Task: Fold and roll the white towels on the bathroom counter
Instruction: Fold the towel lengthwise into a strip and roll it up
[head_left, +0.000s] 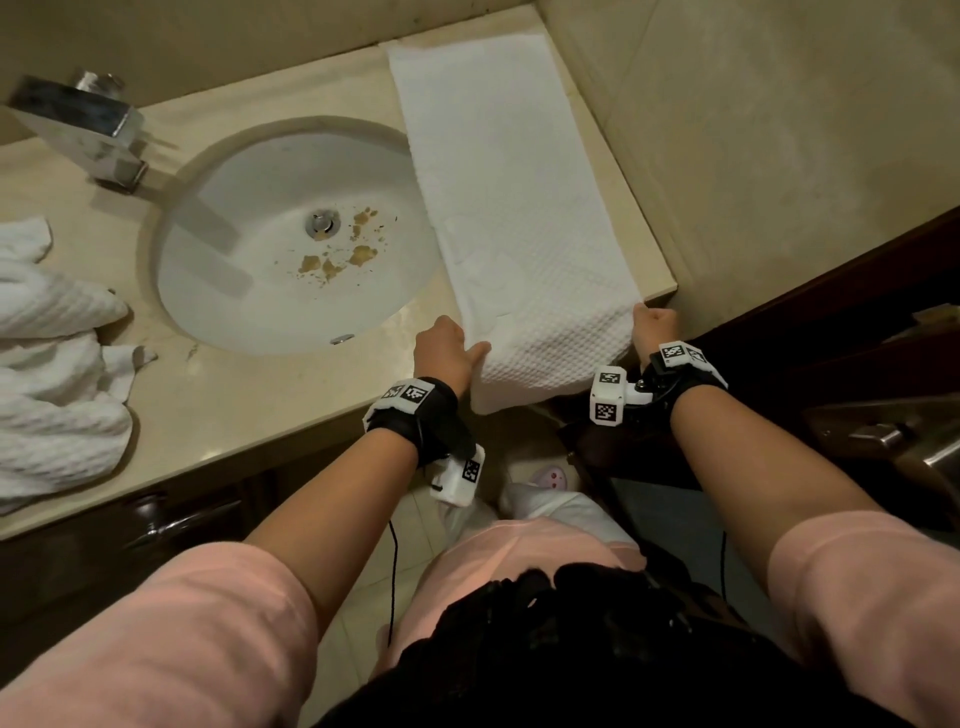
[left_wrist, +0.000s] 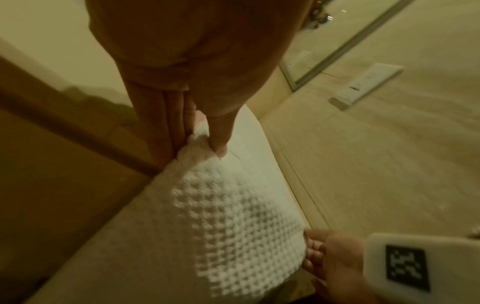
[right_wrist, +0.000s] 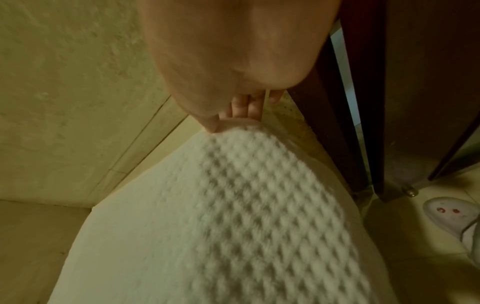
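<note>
Left hand (head_left: 445, 349) grips the near-left edge of the folded white waffle-weave towel (head_left: 511, 208); in the left wrist view the thumb lies on top of the cloth and the fingers (left_wrist: 166, 127) go under it, pinching the edge. Right hand (head_left: 655, 326) grips the near-right edge of the same towel; the right wrist view shows its thumb on top and fingers (right_wrist: 249, 107) curled beneath the hem. Both wrists carry black straps with white tagged camera mounts.

Towel lies as a long narrow strip on the beige counter (head_left: 218, 395), running from the back wall to the front edge, to the right of the sink basin (head_left: 291, 234). Its left side overlaps the basin rim. The near end bulges up between the two hands and hangs past the counter's front edge.

Brown flecks sit in the basin near the drain (head_left: 322, 224). Chrome faucet (head_left: 78, 130) stands at back left. Crumpled white towels (head_left: 57, 364) lie heaped at the counter's left end, well apart from the strip.
</note>
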